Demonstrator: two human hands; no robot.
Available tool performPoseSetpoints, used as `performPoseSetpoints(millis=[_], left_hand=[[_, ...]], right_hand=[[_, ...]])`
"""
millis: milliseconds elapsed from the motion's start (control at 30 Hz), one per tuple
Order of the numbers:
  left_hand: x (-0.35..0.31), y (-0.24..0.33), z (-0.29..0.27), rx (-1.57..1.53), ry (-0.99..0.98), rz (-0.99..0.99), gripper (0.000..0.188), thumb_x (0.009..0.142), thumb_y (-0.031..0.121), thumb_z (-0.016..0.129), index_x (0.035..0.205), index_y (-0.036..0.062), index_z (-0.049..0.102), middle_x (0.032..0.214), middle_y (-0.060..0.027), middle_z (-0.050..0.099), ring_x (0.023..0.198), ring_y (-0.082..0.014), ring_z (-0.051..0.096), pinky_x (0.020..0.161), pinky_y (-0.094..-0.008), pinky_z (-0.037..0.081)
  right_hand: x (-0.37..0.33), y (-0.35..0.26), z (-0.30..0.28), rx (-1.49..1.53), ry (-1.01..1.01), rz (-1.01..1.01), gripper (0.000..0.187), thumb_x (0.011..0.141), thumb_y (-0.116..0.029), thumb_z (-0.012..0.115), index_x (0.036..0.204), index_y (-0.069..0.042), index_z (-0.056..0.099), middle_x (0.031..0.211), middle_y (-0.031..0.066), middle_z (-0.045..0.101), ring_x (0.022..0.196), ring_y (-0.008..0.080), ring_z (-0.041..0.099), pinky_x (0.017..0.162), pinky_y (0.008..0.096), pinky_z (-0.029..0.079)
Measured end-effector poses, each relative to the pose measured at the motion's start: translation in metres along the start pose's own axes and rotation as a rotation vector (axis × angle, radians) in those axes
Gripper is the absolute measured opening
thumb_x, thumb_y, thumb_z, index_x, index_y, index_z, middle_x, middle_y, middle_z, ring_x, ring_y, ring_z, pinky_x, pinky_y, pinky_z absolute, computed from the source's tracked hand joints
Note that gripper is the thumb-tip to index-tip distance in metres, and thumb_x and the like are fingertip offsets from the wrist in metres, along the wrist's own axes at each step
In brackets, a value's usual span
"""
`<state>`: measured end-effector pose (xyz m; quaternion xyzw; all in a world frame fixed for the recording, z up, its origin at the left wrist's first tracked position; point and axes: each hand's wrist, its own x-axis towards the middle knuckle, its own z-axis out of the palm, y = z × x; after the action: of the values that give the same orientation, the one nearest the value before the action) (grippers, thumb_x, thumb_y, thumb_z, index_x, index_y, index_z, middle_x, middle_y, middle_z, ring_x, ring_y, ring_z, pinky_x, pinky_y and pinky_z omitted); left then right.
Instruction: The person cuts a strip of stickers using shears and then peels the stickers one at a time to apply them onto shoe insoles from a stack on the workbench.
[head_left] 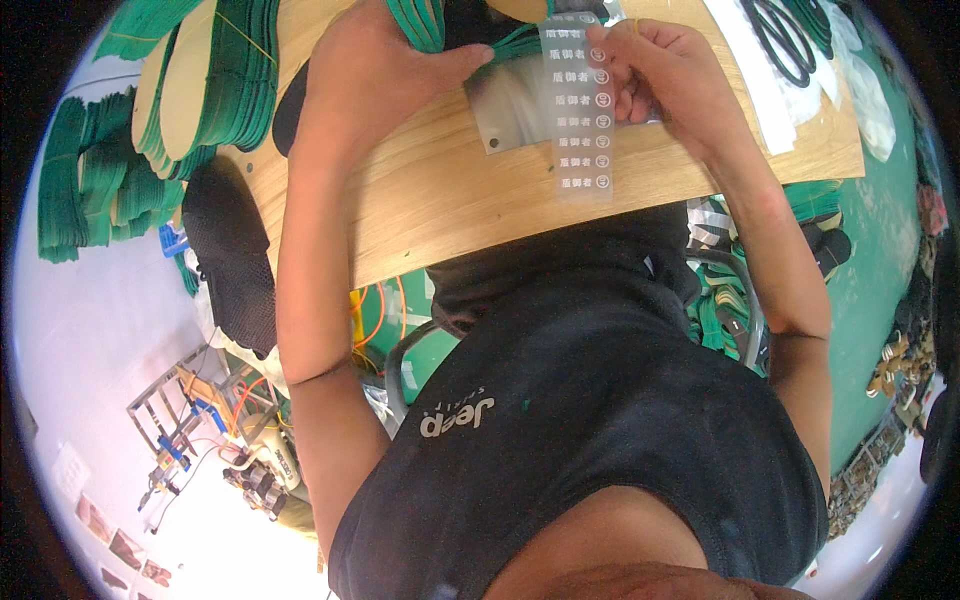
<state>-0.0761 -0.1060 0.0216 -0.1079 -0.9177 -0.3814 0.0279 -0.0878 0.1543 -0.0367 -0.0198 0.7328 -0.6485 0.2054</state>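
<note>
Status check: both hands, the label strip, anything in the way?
Left hand at green insoles, grip unclear. Right hand pinching clear label strip near its top. Strip partly covers metal plate.

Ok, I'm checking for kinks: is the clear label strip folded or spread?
Spread: the label strip runs straight at the right hand, its printed rows showing in one column.

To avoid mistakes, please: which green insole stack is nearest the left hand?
The curved, layered green insole stack at top centre, touching the left hand; upper-left stacks lie apart.
</note>
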Motion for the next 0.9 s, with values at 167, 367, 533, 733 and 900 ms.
performPoseSetpoints(millis=[167,367,533,733,900], left_hand=[[-0.006,-0.01,0.004,0.074,0.135,0.089,0.064,0.068,0.013,0.086,0.125,0.0,0.06,0.106,-0.0179,0.071,0.099,-0.031,0.069,0.087,-0.0385,0.054],[-0.006,-0.004,0.006,-0.011,0.198,-0.033,0.043,0.074,0.007,0.07,0.116,-0.0018,0.066,0.096,-0.0141,0.073,0.088,-0.0254,0.069,0.081,-0.0359,0.054],[-0.005,-0.034,-0.013,-0.167,0.324,0.123,0.037,0.075,0.005,0.066,0.111,-0.002,0.069,0.1,-0.0095,0.073,0.092,-0.0187,0.067,0.081,-0.0322,0.052],[-0.005,-0.05,-0.006,-0.604,0.378,0.154,0.043,0.077,0.003,0.061,0.119,-0.0025,0.064,0.111,-0.0071,0.07,0.098,-0.0179,0.065,0.086,-0.0298,0.05],[-0.003,-0.049,-0.009,-0.512,0.389,0.115,0.039,0.076,0.001,0.059,0.114,-0.0017,0.065,0.103,-0.0057,0.068,0.093,-0.0163,0.064,0.082,-0.0288,0.05]], right_hand=[[-0.014,0.004,-0.001,0.094,0.093,-0.135,0.023,0.1,-0.024,0.063,0.094,-0.003,0.069,0.078,0.0019,0.067,0.064,0.0068,0.06,0.056,0.0199,0.045],[-0.014,0.003,-0.015,0.32,0.252,-0.11,0.024,0.101,-0.024,0.062,0.1,-0.001,0.068,0.081,0.0024,0.068,0.068,0.0092,0.061,0.058,0.0209,0.046],[0.0,-0.004,-0.005,0.002,-0.066,-0.042,0.03,0.1,-0.031,0.064,0.082,-0.007,0.063,0.067,-0.0005,0.063,0.055,0.0053,0.058,0.049,0.0194,0.044],[0.003,-0.008,-0.002,-0.088,-0.078,-0.025,0.031,0.101,-0.031,0.063,0.081,-0.008,0.062,0.064,0.0001,0.063,0.052,0.0059,0.058,0.044,0.0184,0.043],[0.005,-0.006,-0.005,0.041,-0.028,0.031,0.031,0.101,-0.032,0.062,0.082,-0.008,0.063,0.066,0.0014,0.065,0.05,0.0068,0.058,0.044,0.0193,0.043]])
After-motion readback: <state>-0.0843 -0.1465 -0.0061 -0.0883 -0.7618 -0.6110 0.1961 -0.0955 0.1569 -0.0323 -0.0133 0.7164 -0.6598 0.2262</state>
